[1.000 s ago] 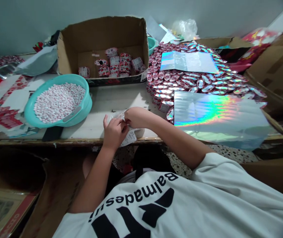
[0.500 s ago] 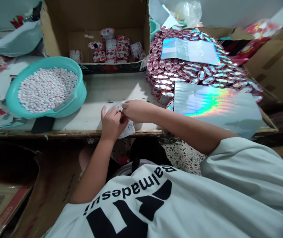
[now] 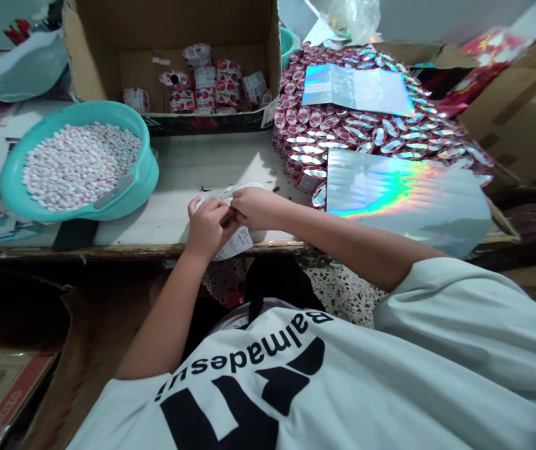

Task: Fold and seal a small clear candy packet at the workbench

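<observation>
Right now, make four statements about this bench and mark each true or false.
The left hand and right hand meet at a printed wrapper. True.
Small whitish pieces lie in the teal basin. True.
The smaller iridescent sheet lies inside the cardboard box. False: this sheet lies on the pile of packs, right of the box.
The right hand touches the basin. False: that hand is to the basin's right, close to the left hand.

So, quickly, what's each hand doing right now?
Left hand: closed, holding the printed packet.
Right hand: closed on the same packet, its exact grip partly hidden.
</observation>
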Motion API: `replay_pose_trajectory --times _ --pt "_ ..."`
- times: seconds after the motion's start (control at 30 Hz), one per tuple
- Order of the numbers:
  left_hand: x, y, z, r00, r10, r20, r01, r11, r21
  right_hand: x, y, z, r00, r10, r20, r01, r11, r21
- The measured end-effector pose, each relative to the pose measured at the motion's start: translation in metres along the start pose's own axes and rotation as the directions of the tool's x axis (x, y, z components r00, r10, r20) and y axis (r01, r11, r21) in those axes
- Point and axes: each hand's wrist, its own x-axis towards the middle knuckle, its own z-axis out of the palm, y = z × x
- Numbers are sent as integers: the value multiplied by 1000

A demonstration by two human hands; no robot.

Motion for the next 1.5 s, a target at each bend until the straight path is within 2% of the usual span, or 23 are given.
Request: replay_pose_trajectory --times 0.1,0.3,0.47,0.53,0.63,0.67,0.73,0.87,1.1,1.27,1.5 --pt "2 -5 -2 999 -6 48 9 999 -53 -1 0 5 998 17 -53 -13 997 73" --pt "4 -10 -3 997 26 72 -20 996 -90 -1 1 9 990 83 -110 -66 986 152" --pt "-1 0 -8 999 -26 40 28 998 -49 -9 10 16 976 26 -216 39 955 294" --pt "-6 5 -9 998 -65 -21 64 997 -48 -15 13 21 942 94 -323 46 915 401" --pt "-11 9 -8 989 -121 -89 114 990 -77 -25 14 29 833 272 -481 35 843 537" --pt "-12 10 -8 987 -132 -94 124 989 -86 -28 14 31 803 310 -509 38 826 563" --pt "-13 10 -7 986 -141 -91 133 987 -92 -32 14 34 777 342 -528 45 807 589" --pt "-10 10 -9 989 -131 -72 127 990 -66 -30 14 33 824 311 -473 26 814 580" --pt "-7 15 -7 990 -123 -67 125 992 24 -12 13 26 915 130 -382 54 899 435" --pt "-6 20 -3 986 -137 -100 147 984 101 -6 12 12 963 87 -255 2 945 328" --pt "-9 22 6 981 -54 -184 93 974 207 -2 10 -7 996 12 -90 -5 997 82"
